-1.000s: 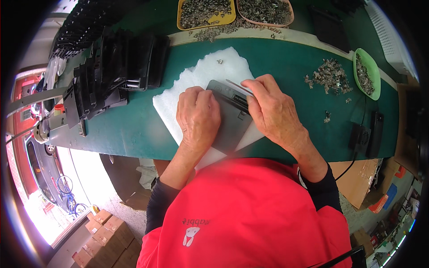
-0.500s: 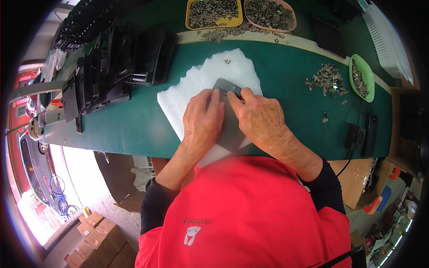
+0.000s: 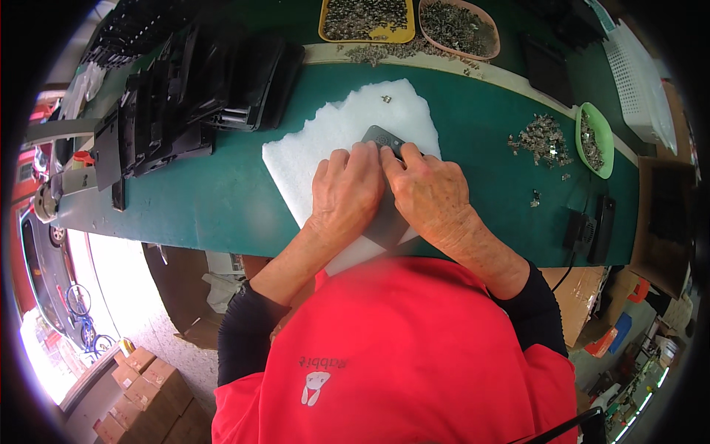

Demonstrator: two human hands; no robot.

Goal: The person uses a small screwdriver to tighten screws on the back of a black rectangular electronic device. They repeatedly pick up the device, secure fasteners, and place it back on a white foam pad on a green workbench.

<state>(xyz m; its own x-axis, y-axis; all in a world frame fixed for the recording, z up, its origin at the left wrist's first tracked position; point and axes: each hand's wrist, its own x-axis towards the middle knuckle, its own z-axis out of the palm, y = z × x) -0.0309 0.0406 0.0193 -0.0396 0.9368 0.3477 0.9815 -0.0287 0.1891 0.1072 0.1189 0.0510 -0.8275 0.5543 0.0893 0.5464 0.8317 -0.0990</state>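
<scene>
A dark grey, flat plastic panel (image 3: 383,138) lies aslant on a ragged sheet of white foam (image 3: 318,144). Its far end, with a round patterned spot, shows beyond my fingertips, and its near end appears between my wrists. My left hand (image 3: 346,185) is closed, bent fingers pressing on the panel's left side near the far end. Against it, my right hand (image 3: 430,194) grips the right edge with fingers bent and drawn together. Whether a small part sits under the fingertips is hidden. One small metal clip (image 3: 386,98) rests on the foam's far part.
Black plastic housings (image 3: 174,111) are stacked at the left. Small metal parts fill a yellow tray (image 3: 367,41) and a pink tray (image 3: 473,55) at the back. To the right are a loose metal pile (image 3: 543,139), a green bowl (image 3: 603,124) and a corded black device (image 3: 583,231).
My left hand has shifted up and right, so its fingertips sit closer to my right hand's. My right hand stays nearly in place on the panel. The whole view has shifted slightly.
</scene>
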